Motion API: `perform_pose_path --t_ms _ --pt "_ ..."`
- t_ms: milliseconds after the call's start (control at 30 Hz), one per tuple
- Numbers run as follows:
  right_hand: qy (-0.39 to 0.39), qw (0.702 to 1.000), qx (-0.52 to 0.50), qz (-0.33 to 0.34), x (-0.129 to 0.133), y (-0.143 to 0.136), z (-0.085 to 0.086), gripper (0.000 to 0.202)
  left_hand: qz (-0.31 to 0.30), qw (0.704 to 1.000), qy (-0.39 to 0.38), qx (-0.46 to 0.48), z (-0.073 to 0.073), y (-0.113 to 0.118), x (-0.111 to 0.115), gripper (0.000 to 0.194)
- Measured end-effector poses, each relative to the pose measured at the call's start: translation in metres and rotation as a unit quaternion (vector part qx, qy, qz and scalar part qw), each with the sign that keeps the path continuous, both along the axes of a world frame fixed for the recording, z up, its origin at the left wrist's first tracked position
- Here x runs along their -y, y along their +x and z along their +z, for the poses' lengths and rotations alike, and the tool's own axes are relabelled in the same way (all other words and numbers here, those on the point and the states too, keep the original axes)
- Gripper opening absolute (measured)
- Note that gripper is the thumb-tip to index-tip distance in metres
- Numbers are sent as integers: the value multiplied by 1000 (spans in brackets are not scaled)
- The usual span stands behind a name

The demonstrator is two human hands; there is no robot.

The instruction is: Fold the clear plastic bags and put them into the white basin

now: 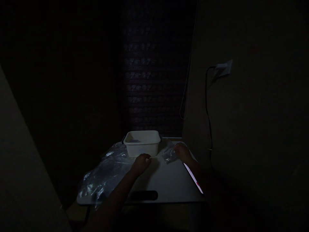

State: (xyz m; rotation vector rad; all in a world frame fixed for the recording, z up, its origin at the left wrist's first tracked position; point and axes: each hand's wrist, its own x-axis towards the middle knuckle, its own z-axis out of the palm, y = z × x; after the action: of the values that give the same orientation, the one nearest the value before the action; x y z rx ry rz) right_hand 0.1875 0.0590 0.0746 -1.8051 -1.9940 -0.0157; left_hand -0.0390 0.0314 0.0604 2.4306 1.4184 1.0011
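A white plastic bin (142,149) with dark handles stands at the back of a small white table, and a pale item lies inside it. My left hand (141,164) is in front of the bin, palm down, with its fingers stretched out and nothing visible in it. To the right of the bin, my right hand (182,152) has its fingers closed on the edge of a small clear plastic bag (170,156). What the bag contains is too dark to make out. Clear plastic bags (106,174) lie spread over the table's left side, beside my left forearm.
The white table (166,187) has a dark handle slot (144,195) at its front edge. A lit screen (193,178) lies along its right side under my right forearm. A power cord (208,112) hangs from a wall outlet (223,68). Behind the table is a dark blind (145,87).
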Motion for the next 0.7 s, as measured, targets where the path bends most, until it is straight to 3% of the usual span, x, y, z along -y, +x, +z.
perform_pose_path --t_ms 133,267,367,433,533,633,700 --pt "72 992 -89 54 25 -16 17 13 -73 975 -160 133 7 19 16 26" --pt "93 971 -197 101 37 -31 30 11 -95 938 -196 270 22 29 26 21" --pt "82 935 -314 146 37 -36 36 12 -88 915 -195 342 29 30 23 14" --pt "40 898 -412 148 36 -37 36 15 -84 905 -181 375 32 29 19 13" --pt "-102 829 -542 91 37 -31 31 27 -97 890 -169 413 36 26 17 11" --pt "-273 742 -609 63 40 -25 22 34 -112 865 -186 453 38 24 20 11" --pt "-334 697 -629 85 40 -24 17 26 -100 853 -209 468 38 23 22 14"
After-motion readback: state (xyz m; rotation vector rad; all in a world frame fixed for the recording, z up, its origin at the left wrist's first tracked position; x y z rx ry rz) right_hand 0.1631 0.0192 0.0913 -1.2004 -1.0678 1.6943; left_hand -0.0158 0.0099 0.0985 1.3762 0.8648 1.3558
